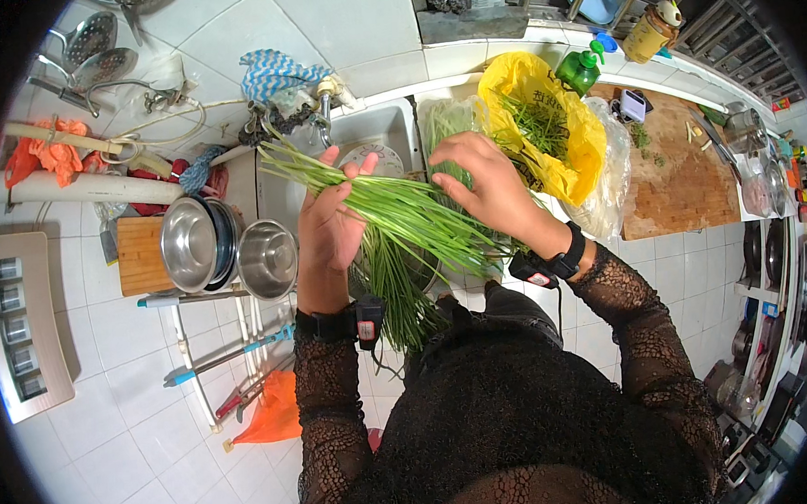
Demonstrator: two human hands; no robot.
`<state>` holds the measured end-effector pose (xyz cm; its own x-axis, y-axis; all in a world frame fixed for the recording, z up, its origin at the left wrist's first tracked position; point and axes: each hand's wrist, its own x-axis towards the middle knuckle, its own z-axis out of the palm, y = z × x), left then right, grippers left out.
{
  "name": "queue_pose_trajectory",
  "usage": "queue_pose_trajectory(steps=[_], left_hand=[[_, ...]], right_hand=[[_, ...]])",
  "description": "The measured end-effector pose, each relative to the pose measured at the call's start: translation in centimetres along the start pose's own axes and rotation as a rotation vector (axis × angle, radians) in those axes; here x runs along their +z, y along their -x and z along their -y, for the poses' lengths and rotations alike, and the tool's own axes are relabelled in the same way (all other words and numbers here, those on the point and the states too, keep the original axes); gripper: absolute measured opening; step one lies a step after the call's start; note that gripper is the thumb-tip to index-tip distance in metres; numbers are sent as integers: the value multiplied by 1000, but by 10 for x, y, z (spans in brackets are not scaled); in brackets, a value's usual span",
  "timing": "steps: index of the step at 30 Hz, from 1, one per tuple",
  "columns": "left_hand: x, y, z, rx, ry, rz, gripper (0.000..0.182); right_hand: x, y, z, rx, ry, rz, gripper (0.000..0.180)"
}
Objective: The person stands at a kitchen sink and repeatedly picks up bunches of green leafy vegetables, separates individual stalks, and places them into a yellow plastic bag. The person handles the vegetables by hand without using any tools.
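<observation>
A bunch of long green garlic chives (401, 204) lies across my left hand (337, 218), whose fingers and thumb close around its paler stem end. Over the right part of the bunch hovers my right hand (485, 179), fingers curved and apart, holding nothing. More chives (398, 286) hang or rest below, over a metal colander or basin mostly hidden by them. Behind my left hand, a patterned plate or bowl (375, 159) sits in the white sink (386, 123). An opened yellow plastic bag (579, 143) holding green trimmings stands just beyond my right hand, beside a clear bag (451, 119).
A faucet (325, 116) rises at the sink's back wall. Steel bowls (187, 243) and a steel pot (267, 259) stand at the left. On the right, a wooden board (673, 176) bears a knife (712, 140) and scraps. A green pump bottle (579, 72) stands behind the yellow bag.
</observation>
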<state>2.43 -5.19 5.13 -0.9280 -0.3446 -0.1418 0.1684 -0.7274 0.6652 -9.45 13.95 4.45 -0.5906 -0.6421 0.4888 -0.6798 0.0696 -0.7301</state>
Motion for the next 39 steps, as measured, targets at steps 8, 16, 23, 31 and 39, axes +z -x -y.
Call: queue_pose_trajectory(steps=[8,16,23,31,39], left_hand=[[4,0,1,-17,11,8,54],[6,-3,3,-5,-7,37,58],[2,-6,4,-68,-98,6,49],[-1,-6,8,-73,-214,-52,43],[-3,-5,12,-73,-247,4,39]], right_hand=[[-4,3,13,-123,99,137,9],[4,4,-1,-79,48,210,9],[7,5,-16,485,-592,352,11],[4,4,-15,439,-593,315,15],[1,1,-9,20,-150,197,15]])
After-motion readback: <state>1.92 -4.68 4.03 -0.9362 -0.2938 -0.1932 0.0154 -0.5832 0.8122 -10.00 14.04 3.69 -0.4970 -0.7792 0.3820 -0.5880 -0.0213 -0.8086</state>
